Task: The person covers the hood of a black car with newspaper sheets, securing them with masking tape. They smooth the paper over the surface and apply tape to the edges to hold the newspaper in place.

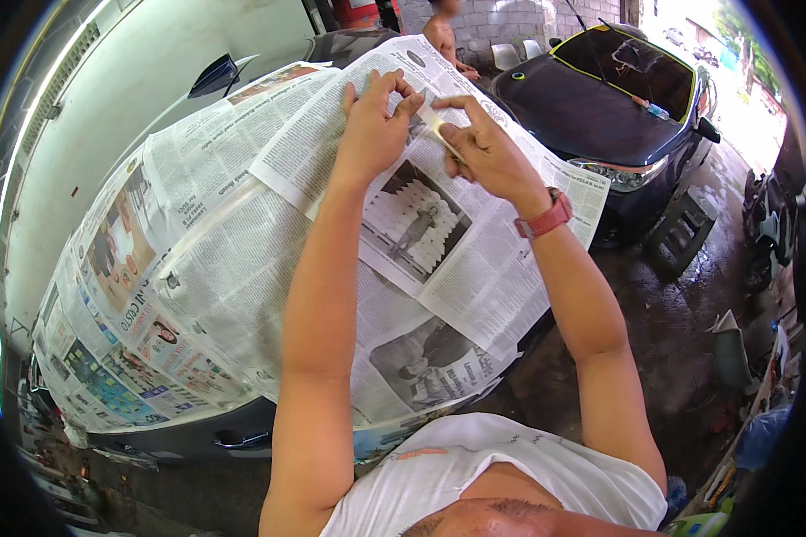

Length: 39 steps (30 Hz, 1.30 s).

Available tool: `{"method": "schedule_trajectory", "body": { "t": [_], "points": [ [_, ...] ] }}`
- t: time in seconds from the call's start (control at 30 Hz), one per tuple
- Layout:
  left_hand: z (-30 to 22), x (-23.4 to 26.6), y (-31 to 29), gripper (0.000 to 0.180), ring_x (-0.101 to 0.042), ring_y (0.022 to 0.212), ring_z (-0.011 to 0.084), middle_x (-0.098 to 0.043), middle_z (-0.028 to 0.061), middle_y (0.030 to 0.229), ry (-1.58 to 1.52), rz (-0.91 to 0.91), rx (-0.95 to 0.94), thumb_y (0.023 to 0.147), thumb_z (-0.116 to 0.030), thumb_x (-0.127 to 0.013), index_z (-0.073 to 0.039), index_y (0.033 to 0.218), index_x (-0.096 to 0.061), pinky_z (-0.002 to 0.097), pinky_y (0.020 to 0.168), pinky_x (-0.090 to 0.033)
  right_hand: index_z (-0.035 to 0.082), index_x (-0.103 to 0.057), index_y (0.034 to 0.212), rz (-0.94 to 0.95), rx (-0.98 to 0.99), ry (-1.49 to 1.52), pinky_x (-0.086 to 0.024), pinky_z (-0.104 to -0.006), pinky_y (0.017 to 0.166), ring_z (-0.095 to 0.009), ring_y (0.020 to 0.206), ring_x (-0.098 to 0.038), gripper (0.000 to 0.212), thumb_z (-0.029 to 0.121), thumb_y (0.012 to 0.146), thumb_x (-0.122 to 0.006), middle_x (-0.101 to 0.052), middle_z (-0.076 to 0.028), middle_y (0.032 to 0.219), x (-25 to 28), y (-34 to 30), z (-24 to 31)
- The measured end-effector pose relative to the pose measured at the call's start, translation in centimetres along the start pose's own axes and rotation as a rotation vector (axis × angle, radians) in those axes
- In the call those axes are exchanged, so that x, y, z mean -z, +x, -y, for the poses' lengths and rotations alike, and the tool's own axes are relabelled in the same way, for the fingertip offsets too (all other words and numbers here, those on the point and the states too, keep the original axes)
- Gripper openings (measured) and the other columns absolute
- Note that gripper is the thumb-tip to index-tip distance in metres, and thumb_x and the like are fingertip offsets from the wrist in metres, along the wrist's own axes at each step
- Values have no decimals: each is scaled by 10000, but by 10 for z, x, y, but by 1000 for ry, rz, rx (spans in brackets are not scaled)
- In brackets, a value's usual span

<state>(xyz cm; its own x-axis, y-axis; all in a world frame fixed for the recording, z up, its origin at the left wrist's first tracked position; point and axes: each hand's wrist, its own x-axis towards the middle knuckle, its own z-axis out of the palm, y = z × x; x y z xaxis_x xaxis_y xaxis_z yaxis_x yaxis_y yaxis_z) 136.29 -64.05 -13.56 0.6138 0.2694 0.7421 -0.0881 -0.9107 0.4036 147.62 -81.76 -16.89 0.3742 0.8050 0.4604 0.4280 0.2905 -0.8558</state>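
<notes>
Sheets of newspaper cover most of the car in front of me, overlapping one another. Over the far part of the sheets, my right hand pinches a pale strip of masking tape, its fingers curled inward. The strip slants up toward my left hand, whose thumb and forefinger are closed at its upper end. The rest of that hand's fingers bend down toward the paper. Whether a roll sits inside my right palm is hidden. Dark bodywork with a door handle shows below the paper's near edge.
A side mirror sticks out at the far left. Another dark car stands at the right, with yellow-green edging round its windscreen. A person is beyond the newspaper. Motorcycle parts line the right side of the wet floor.
</notes>
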Motion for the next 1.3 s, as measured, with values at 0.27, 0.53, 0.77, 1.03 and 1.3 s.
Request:
{"method": "schedule_trajectory", "body": {
  "t": [0.27, 0.53, 0.77, 1.03, 1.3],
  "points": [
    [2, -7, 2, 196, -600, 1363, 398, -649, 217, 1462, 27, -112, 49, 1064, -262, -620, -69, 1089, -595, 587, 1299, -118, 108, -694, 1166, -474, 644, -695, -545, -426, 673, -346, 788, -739, 203, 222, 999, -711, -751, -131, 888, -35, -71, -48],
    [-11, 1, 31, 265, -699, 1055, 430, -757, 190, 1080, 378, -114, 152, 1048, -331, -641, -84, 1142, -620, 569, 1078, -435, 117, -677, 1287, -834, 264, -692, -539, -456, 853, -324, 941, -727, 401, 244, 931, -811, -751, -155, 1077, -32, -95, -144],
    [31, 35, 149, 500, -729, 1085, 376, -764, 209, 1151, 596, 53, 203, 947, -472, -744, -36, 1177, -658, 476, 941, -545, 109, -701, 1210, -837, 339, -622, -526, -425, 790, -314, 863, -630, 371, 143, 875, -855, -764, -87, 1061, -38, -91, -149],
    [72, 24, 189, 590, -738, 1076, 329, -771, 192, 1128, 690, 187, 296, 772, -363, -914, -28, 1197, -679, 443, 958, -553, 111, -720, 1194, -823, 348, -571, -537, -430, 833, -298, 905, -638, 393, 183, 841, -878, -722, -102, 1011, -32, -90, -151],
    [104, 25, 186, 613, -737, 1099, 326, -771, 186, 1156, 707, 146, 270, 755, -424, -919, -78, 1202, -682, 432, 969, -553, 86, -672, 1249, -788, 302, -554, -493, -462, 966, -317, 1068, -632, 447, 173, 852, -857, -750, -69, 1188, -26, -72, -132]
  ]
}}
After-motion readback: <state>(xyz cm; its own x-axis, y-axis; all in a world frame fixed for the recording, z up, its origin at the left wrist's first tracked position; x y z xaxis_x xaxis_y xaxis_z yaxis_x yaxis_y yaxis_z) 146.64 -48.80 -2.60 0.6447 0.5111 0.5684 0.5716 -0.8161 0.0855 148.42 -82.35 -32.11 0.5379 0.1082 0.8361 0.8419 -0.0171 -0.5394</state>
